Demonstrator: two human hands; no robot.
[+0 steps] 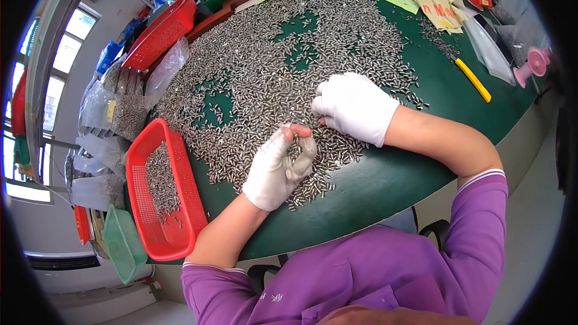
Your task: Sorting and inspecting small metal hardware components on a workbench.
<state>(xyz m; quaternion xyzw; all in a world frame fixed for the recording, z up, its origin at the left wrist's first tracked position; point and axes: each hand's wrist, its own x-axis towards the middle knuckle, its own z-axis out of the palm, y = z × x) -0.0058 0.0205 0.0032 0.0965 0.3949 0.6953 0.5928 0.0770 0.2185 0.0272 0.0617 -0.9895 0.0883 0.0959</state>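
Seemingly, small metal pins (253, 54) are being picked through by hand.
Head view: the left hand (274, 168) curls loosely, the right hand (356, 107) bends half closed, both at the pins on the counter (367, 183); whether they hold any, I cannot tell. Next pick probably needs light touch.

Windows (78, 27): burnt-out white, far left of the left hand's fingers (300, 130)
Metal pieces (253, 78): small bright glints all around those fingers
White gloves (356, 107): well lit, soft grey shading in the creases
Green tabletop (355, 195): pale sheen, on the wearer's side of the fingers
Fingertip detail: slightly soft, perhaps motion blur
Picture rim: black, straight edges bowed
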